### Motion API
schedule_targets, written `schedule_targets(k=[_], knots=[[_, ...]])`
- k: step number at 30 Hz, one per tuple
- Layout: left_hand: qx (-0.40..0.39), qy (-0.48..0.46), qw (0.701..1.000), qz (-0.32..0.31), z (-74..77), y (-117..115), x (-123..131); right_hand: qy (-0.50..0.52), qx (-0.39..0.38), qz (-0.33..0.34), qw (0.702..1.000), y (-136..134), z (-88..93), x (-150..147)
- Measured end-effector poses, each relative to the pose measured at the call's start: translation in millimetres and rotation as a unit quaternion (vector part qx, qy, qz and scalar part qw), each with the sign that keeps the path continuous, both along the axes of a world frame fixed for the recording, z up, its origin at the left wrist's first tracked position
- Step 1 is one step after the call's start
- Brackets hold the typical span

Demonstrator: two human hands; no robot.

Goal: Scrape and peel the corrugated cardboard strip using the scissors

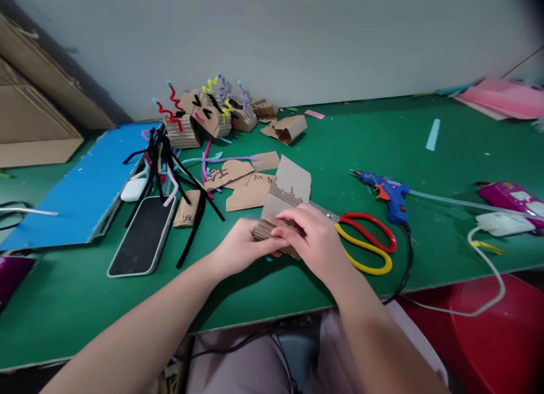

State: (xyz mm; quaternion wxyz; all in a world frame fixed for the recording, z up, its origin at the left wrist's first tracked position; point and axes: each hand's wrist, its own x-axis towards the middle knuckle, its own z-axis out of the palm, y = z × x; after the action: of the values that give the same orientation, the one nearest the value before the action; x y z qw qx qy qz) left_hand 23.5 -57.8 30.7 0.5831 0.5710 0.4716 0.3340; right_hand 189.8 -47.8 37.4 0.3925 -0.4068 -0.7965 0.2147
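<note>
Between my hands is a piece of corrugated cardboard (267, 228), its ridged side facing up. My left hand (242, 248) grips its left end, thumb lying along the near edge. From the right, my right hand (312, 238) closes over it with bent fingers, hiding much of that side. Just beyond lies a flat cardboard sheet (294, 177), partly ridged. Scissors (368, 246) with one red and one yellow handle rest right of my right hand, blades partly hidden. Farther right is a blue glue gun (393, 198) with a glue stick in its back.
Cardboard figures (206, 115) with pipe-cleaner antennae stand by the wall. Black pipe cleaners (159, 147), a phone (142, 235), a white case (134, 189) and a blue board (72, 190) are at left. Cardboard scraps (249, 193) lie ahead; a power strip (510, 198) and pink sheets (505, 96) are right.
</note>
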Motion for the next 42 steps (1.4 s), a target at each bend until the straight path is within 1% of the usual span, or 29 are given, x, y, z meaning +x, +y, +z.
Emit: schedule_targets(k=[3,6,8,10,12,16,21,23,25,28,31,33,36,39,42], knots=[[0.013,0.012,0.999,-0.036,1.0,-2,1,-0.017,0.027,0.020,0.999,-1,-0.2,-2],[0.017,0.017,0.998,-0.065,2.6,-2,1,-0.042,0.028,0.013,0.999,-3,-0.9,-2],[0.019,0.026,0.997,-0.069,3.1,-2,2,-0.039,0.017,0.006,0.999,-4,-1.2,-3],[0.023,0.036,0.997,-0.067,3.3,-2,1,-0.017,-0.011,0.004,1.000,-4,-1.1,-3],[0.030,0.045,0.996,-0.068,3.2,-3,1,0.012,-0.057,0.005,0.998,-4,-0.8,-3],[0.035,0.061,0.995,-0.073,3.5,-2,-1,0.061,-0.141,0.016,0.988,-3,0.5,-5],[0.043,0.064,0.994,-0.082,5.7,-2,-2,0.075,-0.193,0.023,0.978,-2,2.7,-4],[0.050,0.074,0.992,-0.089,6.2,-3,-1,0.062,-0.180,0.033,0.981,-2,2.3,-3],[0.060,0.090,0.989,-0.103,5.6,-4,0,0.034,-0.128,0.042,0.990,-3,0.9,-2],[0.081,0.103,0.984,-0.125,2.6,-6,2,-0.019,-0.034,0.016,0.999,-4,-2.6,-3],[0.095,0.100,0.980,-0.143,0.0,-6,3,-0.044,0.015,-0.013,0.999,-5,-6.4,-7],[0.102,0.094,0.979,-0.151,0.1,-6,3,-0.040,0.012,-0.015,0.999,-6,-8.5,-10],[0.104,0.082,0.979,-0.158,2.2,-5,3,0.004,-0.031,-0.020,0.999,-5,-10.4,-13],[0.094,0.074,0.979,-0.162,3.8,-5,4,0.039,-0.065,-0.037,0.996,-3,-10.6,-13],[0.077,0.065,0.982,-0.161,3.5,-6,4,0.048,-0.088,-0.056,0.993,-1,-9.5,-13]])
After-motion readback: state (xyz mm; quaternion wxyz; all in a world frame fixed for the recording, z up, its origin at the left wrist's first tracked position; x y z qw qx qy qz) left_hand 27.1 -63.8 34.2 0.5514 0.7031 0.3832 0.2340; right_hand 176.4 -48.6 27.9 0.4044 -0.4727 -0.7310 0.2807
